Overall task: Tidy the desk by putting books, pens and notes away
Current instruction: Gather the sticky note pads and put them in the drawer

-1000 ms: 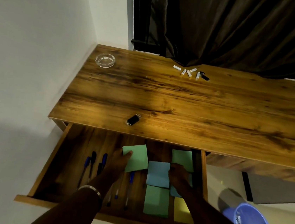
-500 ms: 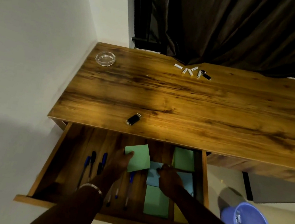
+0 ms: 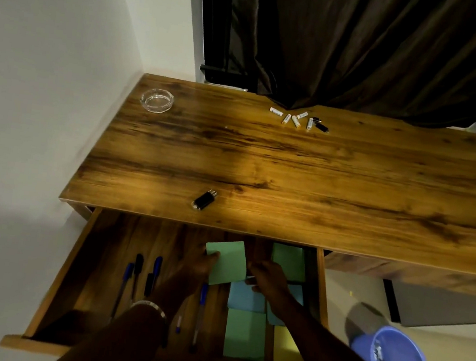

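Left hand pinching green note over drawer; right hand grip unclear

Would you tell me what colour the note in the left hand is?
Green; the note held by the left hand shows in the head view.

The right hand has moved leftward across the open drawer. A second ago it lay far to the right over the green notes at the back; now it sits at the right edge of the green pad that the left hand holds, its fingers curled there. With the hand gone, the back green note shows more fully, while the blue note is partly covered. The green pad has tilted slightly.
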Motion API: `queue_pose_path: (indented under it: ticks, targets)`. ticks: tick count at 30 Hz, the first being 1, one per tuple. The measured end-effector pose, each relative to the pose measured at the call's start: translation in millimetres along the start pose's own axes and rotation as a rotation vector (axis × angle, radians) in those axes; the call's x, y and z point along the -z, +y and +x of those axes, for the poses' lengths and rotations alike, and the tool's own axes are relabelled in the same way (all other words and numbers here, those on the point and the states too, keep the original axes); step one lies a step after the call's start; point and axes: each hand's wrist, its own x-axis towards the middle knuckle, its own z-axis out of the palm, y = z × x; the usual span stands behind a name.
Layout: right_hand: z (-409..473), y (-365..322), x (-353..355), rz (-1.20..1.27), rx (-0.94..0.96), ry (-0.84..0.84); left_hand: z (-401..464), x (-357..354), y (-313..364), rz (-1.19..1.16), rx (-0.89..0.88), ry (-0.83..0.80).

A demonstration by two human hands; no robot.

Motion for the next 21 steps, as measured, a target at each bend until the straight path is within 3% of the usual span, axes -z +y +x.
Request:
queue_pose_path:
  ticks: [5, 15, 21]
  targets:
    - [5, -6, 0, 0.054, -0.034, 0.131, 4, -6, 1, 0.026, 0.017, 0.016]
    - [10, -10, -11, 0.039, -0.057, 0.115, 12, -7, 4, -0.020, -0.026, -0.017]
    - [13, -9, -10, -0.092, -0.032, 0.147, 16, -3, -1, -0.036, -0.020, -0.080]
